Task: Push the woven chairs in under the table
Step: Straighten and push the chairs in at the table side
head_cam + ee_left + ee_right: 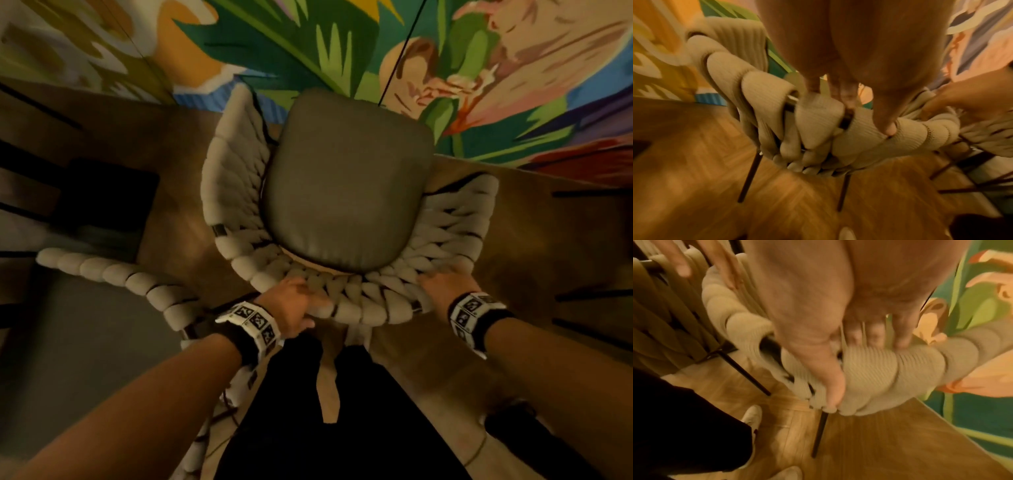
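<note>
A woven chair [239,192] with thick cream cord and a grey-brown seat cushion [346,185] stands right in front of me, seen from above. My left hand [294,305] grips the left part of its backrest rim [859,134], fingers over the top and thumb on the near side. My right hand [445,281] grips the rim further right [875,369] the same way. The chair's thin dark legs [750,175] stand on the wooden floor. A second woven chair [113,274] shows its cream rim at the lower left.
A colourful painted wall [342,51] rises just beyond the chair. A dark square seat [106,195] sits at the left. Wooden flooring [548,240] lies on both sides. My dark trouser legs [291,428] and light shoes [752,417] are close behind the chair.
</note>
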The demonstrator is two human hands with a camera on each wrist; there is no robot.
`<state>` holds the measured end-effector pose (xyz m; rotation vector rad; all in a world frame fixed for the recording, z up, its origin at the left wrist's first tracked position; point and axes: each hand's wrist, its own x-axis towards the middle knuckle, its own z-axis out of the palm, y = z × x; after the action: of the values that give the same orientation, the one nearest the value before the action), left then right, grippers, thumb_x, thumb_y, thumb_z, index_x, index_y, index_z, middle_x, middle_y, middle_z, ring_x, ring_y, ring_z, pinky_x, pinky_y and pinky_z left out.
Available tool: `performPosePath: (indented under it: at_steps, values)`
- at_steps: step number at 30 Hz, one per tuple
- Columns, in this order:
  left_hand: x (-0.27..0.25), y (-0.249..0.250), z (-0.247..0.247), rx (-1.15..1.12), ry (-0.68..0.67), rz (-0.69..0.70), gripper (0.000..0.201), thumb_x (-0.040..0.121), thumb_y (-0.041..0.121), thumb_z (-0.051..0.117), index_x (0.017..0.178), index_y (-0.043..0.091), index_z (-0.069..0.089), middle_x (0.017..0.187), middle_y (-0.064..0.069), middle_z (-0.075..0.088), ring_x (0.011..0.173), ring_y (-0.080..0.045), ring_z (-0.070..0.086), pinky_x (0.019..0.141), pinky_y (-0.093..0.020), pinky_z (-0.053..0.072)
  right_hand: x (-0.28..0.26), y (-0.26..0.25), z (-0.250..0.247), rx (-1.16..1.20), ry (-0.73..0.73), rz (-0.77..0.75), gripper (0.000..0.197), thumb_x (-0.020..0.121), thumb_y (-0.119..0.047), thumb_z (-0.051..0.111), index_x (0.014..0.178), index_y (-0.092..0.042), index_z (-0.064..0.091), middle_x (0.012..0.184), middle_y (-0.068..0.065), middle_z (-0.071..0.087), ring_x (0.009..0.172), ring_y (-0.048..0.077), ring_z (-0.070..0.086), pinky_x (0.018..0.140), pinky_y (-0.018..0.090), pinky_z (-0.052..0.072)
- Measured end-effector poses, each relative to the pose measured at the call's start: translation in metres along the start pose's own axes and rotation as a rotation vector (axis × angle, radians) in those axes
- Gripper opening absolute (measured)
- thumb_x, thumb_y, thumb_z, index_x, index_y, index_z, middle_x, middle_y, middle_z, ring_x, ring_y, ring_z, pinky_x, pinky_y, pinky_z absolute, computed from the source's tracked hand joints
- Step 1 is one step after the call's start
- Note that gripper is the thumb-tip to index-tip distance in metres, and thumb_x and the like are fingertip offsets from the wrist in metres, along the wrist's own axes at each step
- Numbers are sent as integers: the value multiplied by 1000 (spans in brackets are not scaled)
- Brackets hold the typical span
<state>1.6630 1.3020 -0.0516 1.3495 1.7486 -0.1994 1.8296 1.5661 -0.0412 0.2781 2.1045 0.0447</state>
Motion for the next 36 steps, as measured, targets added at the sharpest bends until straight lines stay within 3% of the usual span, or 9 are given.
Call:
performPosePath:
  at_steps: [2, 5, 8, 13, 18, 21, 25, 31, 36]
  values:
    - [-1, 4, 2, -19, -27, 26, 64, 92, 47, 55, 149, 38, 28, 151, -3, 41, 144, -27, 25, 118, -44, 20, -8, 9, 3, 14, -25, -25, 51, 86, -21, 64, 133, -24, 45, 128, 6, 57, 117, 30, 54, 101, 45, 44]
    - [-8, -17, -3, 161, 30, -188, 73, 81, 58, 60, 146, 44, 27, 150, 3, 39, 140, -27, 30, 116, -52, 15, -15, -5, 20, 26, -50, -117, 52, 93, -28, 53, 142, -26, 38, 136, 9, 52, 123, 32, 50, 102, 47, 42]
    - [-11, -43, -9, 248, -83, -338, 73, 80, 59, 63, 144, 39, 36, 149, 2, 41, 140, -29, 30, 119, -53, 4, -11, -18, 40, 52, 3, -150, 42, 96, -32, 44, 138, -28, 40, 136, 4, 54, 123, 30, 50, 105, 47, 34]
    - [-7, -43, -9, 282, -99, -349, 70, 74, 66, 66, 136, 37, 47, 138, 4, 49, 125, -26, 42, 110, -42, 29, 1, -11, 46, 49, 1, -190, 41, 93, -33, 49, 134, -34, 42, 130, 0, 59, 116, 28, 57, 105, 50, 33]
    - [-8, -31, 3, 235, -44, -410, 73, 73, 72, 62, 128, 25, 55, 126, 0, 57, 118, -24, 49, 105, -38, 36, 12, 12, 23, -56, 34, -228, 45, 87, -28, 57, 130, -34, 45, 125, 0, 61, 117, 28, 57, 107, 50, 34]
    - [-7, -22, 11, 152, 7, -477, 68, 77, 71, 58, 125, 24, 57, 125, -1, 58, 117, -25, 49, 102, -39, 37, 32, 28, -2, -184, 90, -228, 41, 84, -21, 61, 121, -33, 51, 121, -1, 63, 111, 25, 60, 106, 48, 35]
    - [-5, -16, 16, 34, 43, -536, 70, 78, 74, 51, 126, 23, 57, 127, -5, 58, 116, -28, 48, 101, -42, 35, 65, 44, -52, -340, 176, -239, 27, 91, -17, 53, 115, -29, 54, 114, 0, 66, 105, 26, 61, 94, 38, 43]
    - [4, -34, 9, -194, 121, -631, 72, 71, 81, 51, 117, 26, 61, 117, -2, 62, 113, -27, 50, 97, -43, 30, 130, 45, -144, -517, 217, -257, 47, 96, -12, 45, 140, -28, 40, 141, 2, 53, 126, 26, 50, 109, 41, 33]
    - [8, -56, -4, -317, 241, -716, 71, 66, 83, 51, 105, 25, 65, 105, -3, 65, 105, -27, 53, 94, -44, 32, 175, 34, -213, -636, 334, -293, 43, 102, -24, 35, 143, -36, 37, 139, 0, 56, 122, 23, 55, 109, 43, 30]
